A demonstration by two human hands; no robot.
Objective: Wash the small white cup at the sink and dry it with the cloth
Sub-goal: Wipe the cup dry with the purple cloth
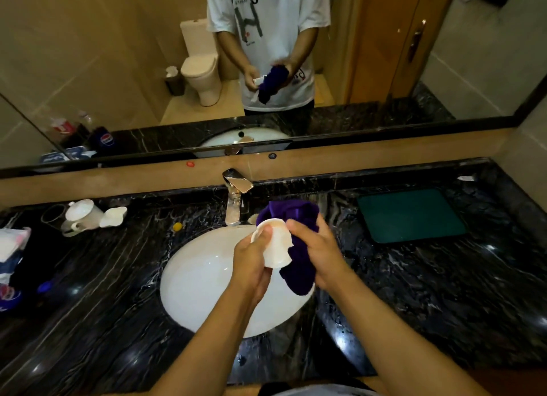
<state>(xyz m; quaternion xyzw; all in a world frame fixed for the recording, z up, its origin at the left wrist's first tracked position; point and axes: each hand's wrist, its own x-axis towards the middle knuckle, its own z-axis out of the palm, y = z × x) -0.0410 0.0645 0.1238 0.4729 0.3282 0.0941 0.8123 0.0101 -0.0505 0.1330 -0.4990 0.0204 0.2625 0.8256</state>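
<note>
Above the sink (pixel 189 280), the left hand (pixel 251 259) grips the small white cup (pixel 273 246). The right hand (pixel 318 252) clutches the purple cloth (pixel 299 265) against it.

Cup (pixel 273 243) above sink (pixel 195 283), cloth (pixel 296 247) right of it, faucet (pixel 235 197) behind

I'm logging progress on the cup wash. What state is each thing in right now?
small white cup: held in left hand, tilted, over the sink
purple cloth: gripped by right hand, pressed against the cup
faucet: no water running
white teapot: lid on, upright on the counter
</note>
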